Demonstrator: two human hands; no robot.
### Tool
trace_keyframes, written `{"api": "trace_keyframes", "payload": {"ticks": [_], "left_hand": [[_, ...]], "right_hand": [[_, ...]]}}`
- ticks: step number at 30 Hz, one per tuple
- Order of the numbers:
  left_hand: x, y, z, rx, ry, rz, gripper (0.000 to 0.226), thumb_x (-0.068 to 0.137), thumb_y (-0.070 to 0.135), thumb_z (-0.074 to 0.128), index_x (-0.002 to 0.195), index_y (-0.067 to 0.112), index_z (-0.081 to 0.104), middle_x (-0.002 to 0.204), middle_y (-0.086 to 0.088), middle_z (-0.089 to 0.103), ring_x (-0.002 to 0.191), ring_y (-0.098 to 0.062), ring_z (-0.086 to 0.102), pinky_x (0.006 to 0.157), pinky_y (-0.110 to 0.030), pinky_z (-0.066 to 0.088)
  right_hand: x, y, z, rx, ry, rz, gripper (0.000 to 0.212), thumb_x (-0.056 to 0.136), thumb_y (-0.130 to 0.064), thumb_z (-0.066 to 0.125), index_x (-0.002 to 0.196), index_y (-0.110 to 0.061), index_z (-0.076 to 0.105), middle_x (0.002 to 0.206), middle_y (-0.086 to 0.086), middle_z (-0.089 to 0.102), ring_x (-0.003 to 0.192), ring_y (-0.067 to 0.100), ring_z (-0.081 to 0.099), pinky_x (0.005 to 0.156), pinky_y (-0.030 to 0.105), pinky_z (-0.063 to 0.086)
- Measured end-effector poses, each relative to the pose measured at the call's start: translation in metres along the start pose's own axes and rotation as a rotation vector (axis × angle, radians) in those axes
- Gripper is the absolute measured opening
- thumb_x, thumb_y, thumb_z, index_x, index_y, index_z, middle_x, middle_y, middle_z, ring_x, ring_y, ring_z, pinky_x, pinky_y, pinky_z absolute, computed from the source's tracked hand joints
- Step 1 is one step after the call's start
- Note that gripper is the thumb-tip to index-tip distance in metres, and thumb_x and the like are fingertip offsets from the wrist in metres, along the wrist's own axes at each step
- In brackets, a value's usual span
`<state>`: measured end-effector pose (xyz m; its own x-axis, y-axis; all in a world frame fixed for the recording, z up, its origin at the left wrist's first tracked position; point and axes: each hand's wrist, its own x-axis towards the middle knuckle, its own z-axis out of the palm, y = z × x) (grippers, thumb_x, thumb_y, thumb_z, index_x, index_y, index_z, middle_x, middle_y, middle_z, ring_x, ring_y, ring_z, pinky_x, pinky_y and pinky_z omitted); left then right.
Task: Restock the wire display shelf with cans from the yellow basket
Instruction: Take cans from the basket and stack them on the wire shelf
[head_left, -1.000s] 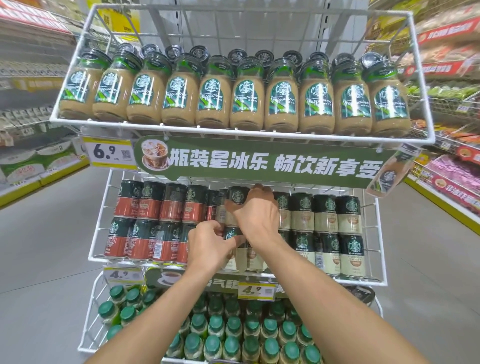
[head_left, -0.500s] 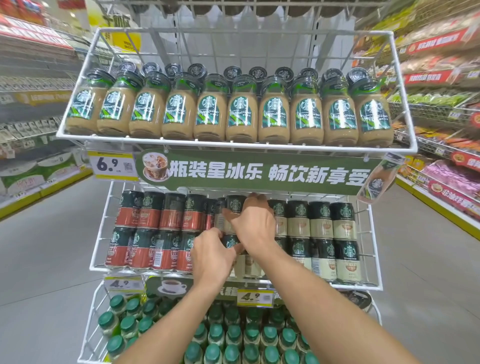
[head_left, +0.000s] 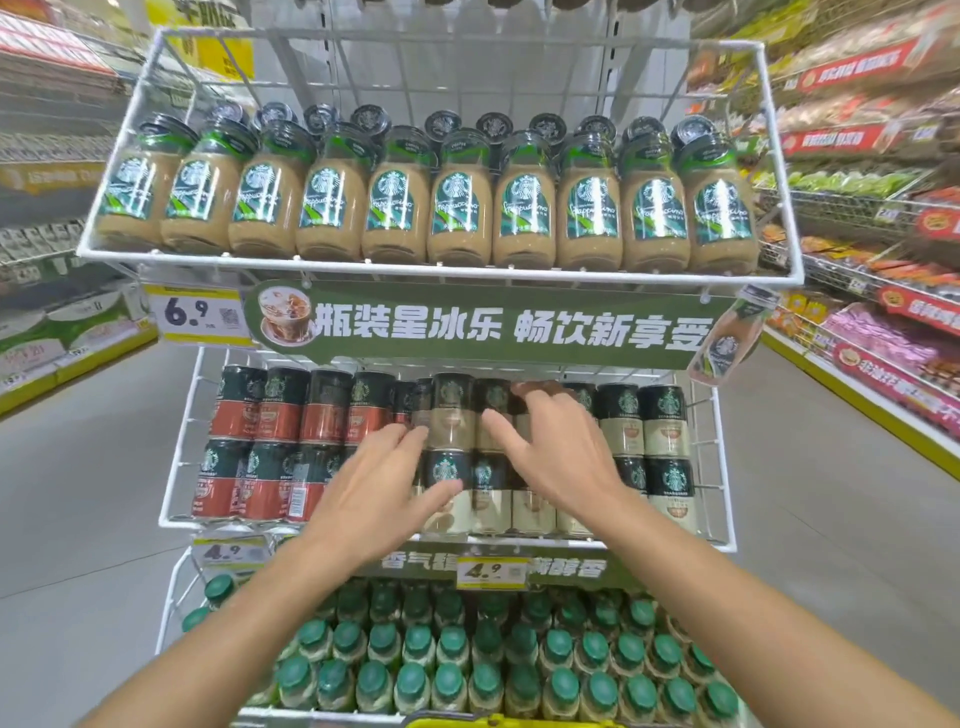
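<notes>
The white wire display shelf has a middle tier stacked two high with cans: red-and-dark cans on the left, cream-and-dark cans on the right. My left hand is spread with straight fingers in front of the lower middle cans. The fingertips of my right hand reach the upper cream cans at the middle. Neither hand holds a can. Only a strip of the yellow basket's rim shows at the bottom edge.
The top tier holds a row of glass coffee bottles above a green banner. Green-capped bottles fill the bottom tier. Price tags read 6.9 and 4.9. Store aisles with stocked shelves run along both sides.
Both hands had been curled on the middle cans; now their fingers are straight and spread, drawn slightly apart and back. The camera has tilted lower and closer.
</notes>
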<state>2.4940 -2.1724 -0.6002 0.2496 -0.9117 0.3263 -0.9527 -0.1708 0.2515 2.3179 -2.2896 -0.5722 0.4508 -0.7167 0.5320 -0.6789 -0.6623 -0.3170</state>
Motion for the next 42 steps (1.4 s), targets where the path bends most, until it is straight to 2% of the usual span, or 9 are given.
{"api": "trace_keyframes", "payload": {"ticks": [4,8,14,19,23,27,32,36,42], "left_hand": [[0.009,0.014,-0.005,0.036,0.023,0.131,0.076,0.094,0.066,0.051,0.153,0.019,0.043,0.149,-0.001,0.051,0.14,-0.019,0.045,0.112,-0.037,0.043],[0.033,0.054,-0.003,-0.052,0.069,0.234,0.062,0.095,0.056,0.055,0.144,0.019,0.054,0.138,0.002,0.061,0.129,-0.017,0.055,0.107,-0.036,0.047],[0.096,0.113,0.015,-0.145,-0.063,0.156,0.042,0.099,0.04,0.059,0.134,0.016,0.062,0.095,-0.004,0.074,0.082,-0.018,0.069,0.083,-0.038,0.059],[0.148,0.122,0.026,-0.031,-0.253,-0.005,0.05,0.108,0.04,0.044,0.156,0.031,0.037,0.154,-0.006,0.051,0.116,-0.024,0.066,0.107,-0.036,0.048],[0.163,0.116,0.036,-0.01,-0.273,0.009,0.035,0.108,0.033,0.046,0.141,0.023,0.051,0.136,-0.005,0.061,0.099,-0.02,0.063,0.083,-0.029,0.051],[0.169,0.11,0.038,-0.056,-0.273,0.001,0.025,0.105,0.03,0.053,0.129,0.025,0.058,0.112,0.003,0.064,0.068,-0.009,0.06,0.046,-0.012,0.045],[0.171,0.111,0.039,-0.063,-0.238,-0.008,0.031,0.102,0.027,0.059,0.132,0.022,0.062,0.131,-0.002,0.067,0.108,-0.023,0.065,0.091,-0.028,0.054],[0.17,0.107,0.043,-0.108,-0.205,-0.02,0.03,0.1,0.029,0.063,0.13,0.023,0.064,0.128,-0.001,0.069,0.101,-0.02,0.066,0.086,-0.025,0.052],[0.173,0.099,0.043,-0.145,-0.222,-0.002,0.03,0.099,0.034,0.064,0.129,0.028,0.064,0.131,0.004,0.066,0.1,-0.017,0.061,0.078,-0.02,0.049]], "right_hand": [[-0.021,0.053,-0.024,-0.101,-0.054,-0.024,0.059,0.099,-0.065,0.044,0.113,-0.011,0.064,0.097,0.004,0.061,0.092,0.025,0.059,0.069,0.037,0.046],[-0.02,0.109,-0.053,-0.051,0.008,0.131,0.04,0.095,-0.053,0.049,0.076,-0.019,0.057,0.076,-0.006,0.052,0.068,0.022,0.054,0.063,0.035,0.045],[-0.012,0.166,-0.066,-0.06,0.015,0.292,0.037,0.097,-0.046,0.064,0.111,-0.012,0.066,0.106,0.01,0.067,0.099,0.03,0.065,0.083,0.042,0.055],[0.012,0.179,-0.058,0.071,-0.034,0.311,0.041,0.096,-0.033,0.07,0.13,-0.014,0.06,0.119,0.01,0.065,0.101,0.027,0.064,0.092,0.046,0.056],[0.03,0.191,-0.054,0.16,-0.124,0.297,0.015,0.097,-0.019,0.068,0.11,-0.019,0.061,0.103,0.008,0.068,0.084,0.021,0.072,0.081,0.053,0.061],[0.037,0.201,-0.052,0.105,-0.147,0.239,0.023,0.097,-0.014,0.067,0.091,-0.034,0.057,0.08,-0.017,0.064,0.076,0.011,0.067,0.071,0.032,0.06],[0.038,0.205,-0.045,0.212,-0.099,0.273,0.027,0.095,-0.001,0.065,0.101,-0.026,0.06,0.082,-0.023,0.059,0.061,-0.009,0.066,0.05,0.011,0.05],[0.036,0.204,-0.042,0.296,-0.071,0.279,0.032,0.096,0.002,0.064,0.101,-0.028,0.056,0.087,-0.023,0.056,0.064,-0.027,0.058,0.045,0.006,0.045],[0.037,0.205,-0.042,0.224,-0.083,0.217,0.022,0.096,-0.012,0.071,0.108,-0.025,0.059,0.087,-0.02,0.06,0.073,0.0,0.062,0.069,0.027,0.058]]}}
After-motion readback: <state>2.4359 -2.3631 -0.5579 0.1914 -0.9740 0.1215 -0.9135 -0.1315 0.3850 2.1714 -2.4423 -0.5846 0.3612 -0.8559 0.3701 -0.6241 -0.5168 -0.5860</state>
